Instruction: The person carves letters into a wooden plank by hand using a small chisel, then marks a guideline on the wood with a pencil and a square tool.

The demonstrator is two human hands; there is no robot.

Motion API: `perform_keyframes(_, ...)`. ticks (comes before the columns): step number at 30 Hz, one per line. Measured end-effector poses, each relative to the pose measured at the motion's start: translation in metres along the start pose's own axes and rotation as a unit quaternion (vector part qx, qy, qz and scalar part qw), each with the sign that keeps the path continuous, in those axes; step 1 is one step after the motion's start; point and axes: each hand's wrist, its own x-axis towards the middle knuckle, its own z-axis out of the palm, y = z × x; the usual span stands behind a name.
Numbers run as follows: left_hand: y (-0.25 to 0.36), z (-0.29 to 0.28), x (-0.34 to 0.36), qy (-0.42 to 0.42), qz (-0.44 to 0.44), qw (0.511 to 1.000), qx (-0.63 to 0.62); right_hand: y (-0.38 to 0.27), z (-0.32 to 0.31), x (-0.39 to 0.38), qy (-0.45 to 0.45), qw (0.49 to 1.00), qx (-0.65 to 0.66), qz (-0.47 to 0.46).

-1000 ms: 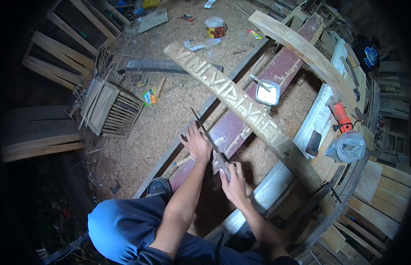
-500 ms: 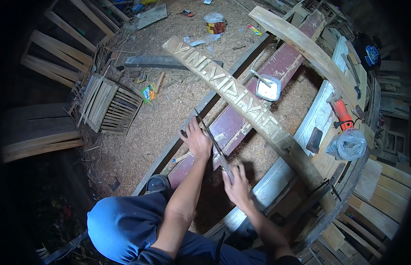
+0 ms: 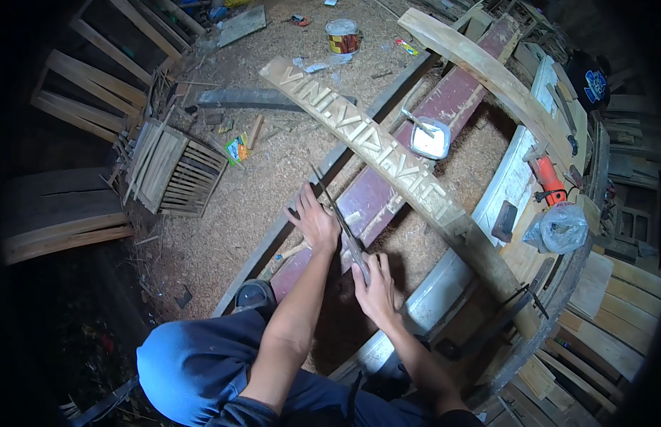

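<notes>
My right hand (image 3: 376,285) is closed round the handle of a long, narrow, dark-bladed tool that looks like a handsaw (image 3: 339,215). Its blade slants up and left, passing beside my left hand (image 3: 318,224). That hand lies palm down with its fingers apart, over the reddish plank (image 3: 369,198). A pale wooden strip (image 3: 295,250) shows beside the left wrist; what is under the palm is hidden. Beyond my hands, a long board with raised wooden letters (image 3: 366,140) rests across the reddish plank.
A white tub (image 3: 430,138) with a stick in it stands on the plank. An orange power tool (image 3: 548,181) and a plastic bag (image 3: 563,229) lie at the right. A curved timber (image 3: 487,70) crosses farther back. A slatted wooden crate (image 3: 177,167) sits left, a paint can (image 3: 342,37) far off.
My right hand has pushed slightly forward and up, and the blade has slid up and left with it. My left hand stays nearly in place.
</notes>
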Motion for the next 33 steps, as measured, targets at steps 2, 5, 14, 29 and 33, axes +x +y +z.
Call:
perform_keyframes(2,-0.002,-0.005,0.003,0.011,-0.005,1.000,-0.008,0.007,-0.007,-0.015,-0.002,1.000,-0.011,-0.007)
perform_keyframes(5,0.004,-0.003,-0.002,0.010,0.016,1.000,0.018,0.011,-0.011,-0.018,-0.011,1.000,0.004,0.009)
perform_keyframes(14,0.000,-0.007,-0.002,0.024,0.015,1.000,0.011,0.012,-0.021,-0.031,-0.043,0.999,-0.003,0.021)
perform_keyframes(29,0.013,0.005,0.001,0.032,-0.017,0.999,-0.003,0.017,-0.038,-0.001,-0.025,0.999,-0.019,-0.004)
perform_keyframes(33,0.012,0.001,0.003,0.006,-0.040,0.999,-0.027,0.017,-0.035,-0.001,-0.022,1.000,-0.012,-0.009)
